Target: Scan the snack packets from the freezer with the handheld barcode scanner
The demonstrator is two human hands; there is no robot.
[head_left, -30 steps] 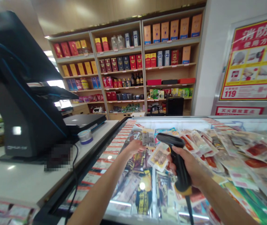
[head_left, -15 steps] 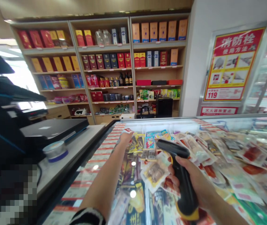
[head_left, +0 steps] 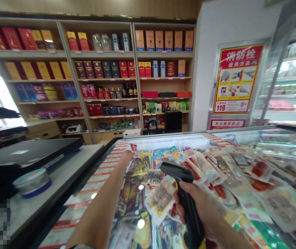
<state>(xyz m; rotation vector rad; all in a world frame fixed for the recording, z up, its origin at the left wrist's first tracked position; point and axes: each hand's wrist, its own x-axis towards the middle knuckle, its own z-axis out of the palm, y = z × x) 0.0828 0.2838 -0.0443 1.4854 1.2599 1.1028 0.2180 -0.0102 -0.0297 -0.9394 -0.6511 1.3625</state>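
Observation:
My right hand (head_left: pixel 198 199) is wrapped around the handle of a black barcode scanner (head_left: pixel 181 173) with yellow trim, its head tilted toward the left. At the far left of the chest freezer, my left hand (head_left: pixel 127 157) reaches out, closed on a small red-and-white packet (head_left: pixel 134 149). My left forearm hides part of the striped freezer edge. Below the scanner head lies a clear vacuum pack (head_left: pixel 160 199) of brown food pieces. Yellow packets (head_left: pixel 143 162) and blue packets (head_left: pixel 160 155) lie just beyond and right of my left hand.
Sealed food packs (head_left: pixel 262 193) fill the freezer's right side. On the left, a counter (head_left: pixel 90 155) carries a flat black device (head_left: pixel 33 152) and a roll of tape (head_left: pixel 32 183). Shelves (head_left: pixel 106 79) of boxed goods stand behind, beside a red wall poster (head_left: pixel 238 79).
The view has turned rightward, so everything sits further left. The red-and-white packet in my left hand now stands more upright. My right hand keeps its grip on the scanner.

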